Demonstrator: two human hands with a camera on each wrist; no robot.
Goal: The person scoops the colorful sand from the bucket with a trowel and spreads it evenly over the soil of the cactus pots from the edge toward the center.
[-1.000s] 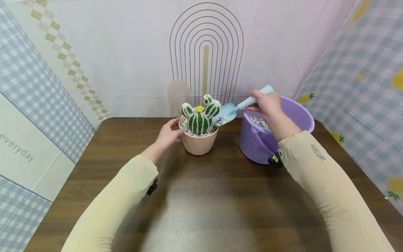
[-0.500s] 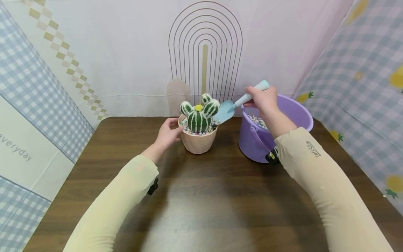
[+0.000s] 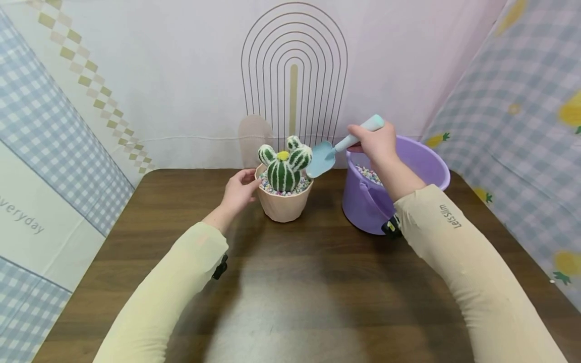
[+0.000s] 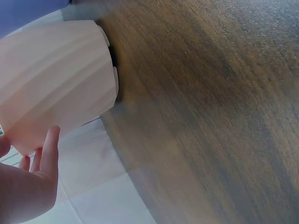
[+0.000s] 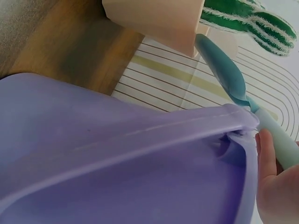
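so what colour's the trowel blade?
Light blue; the trowel blade shows best in the head view.

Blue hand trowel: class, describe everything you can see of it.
The hand trowel looks plastic: a light blue, scooped blade, narrow neck, and a paler handle with a mint-coloured end. The right hand grips the handle. It slants down toward the flowerpot, its blade in the gap between flowerpot and purple bucket, looking empty or nearly so. The tip is at the flowerpot's rim; whether they touch is unclear.

a dark wood table shines before a white arch-printed backdrop, flanked by blue checked cloths.
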